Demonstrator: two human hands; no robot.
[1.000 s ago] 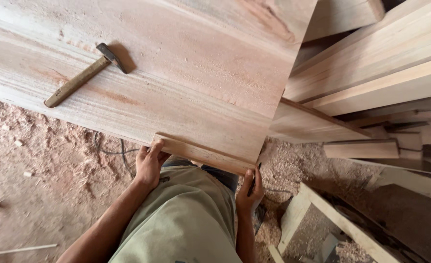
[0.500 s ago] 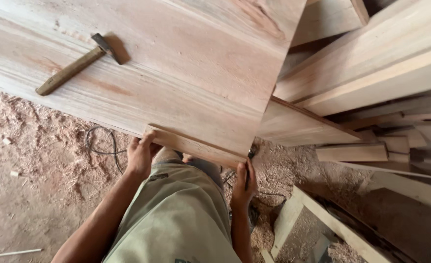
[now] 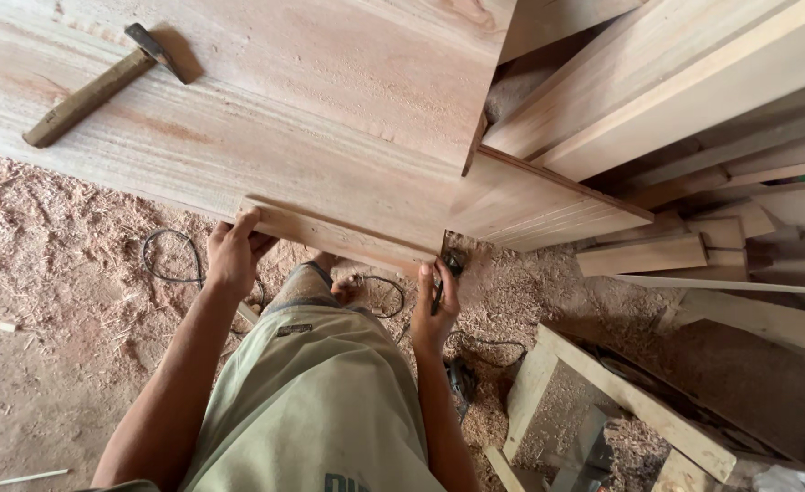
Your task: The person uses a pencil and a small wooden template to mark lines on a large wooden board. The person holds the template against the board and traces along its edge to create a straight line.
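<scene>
Left hand (image 3: 235,251) and right hand (image 3: 433,310) are gripping the wooden strip (image 3: 339,235) at its ends; hammer (image 3: 102,84) is lying well beyond the left grip.

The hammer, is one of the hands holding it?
No, the hammer lies alone on the wide board, away from both hands at its near edge.

Olive-green tee, dark print at hem; bare forearms, no gloves/watch.
</scene>
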